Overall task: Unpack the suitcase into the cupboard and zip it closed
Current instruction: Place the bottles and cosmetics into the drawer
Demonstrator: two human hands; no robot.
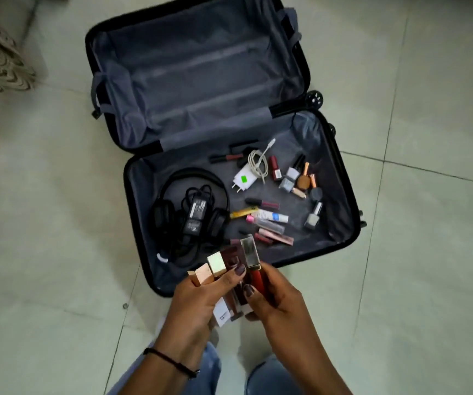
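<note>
Holding a fan of lipstick boxes (216,266) clasped in our left hand (198,297), we grip a red lip gloss tube (254,276) with our right hand (275,303), fingers curled round it. Both hover at the near rim of the open suitcase (329,166), which lies on the tiled floor (429,252). In its near half lie black headphones (172,178), a black power adapter (197,215), a white charger (244,179) and nail polish bottles (292,173).

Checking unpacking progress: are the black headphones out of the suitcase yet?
No, the headphones lie in the suitcase, in its near half, with a black power adapter resting on them.
</note>
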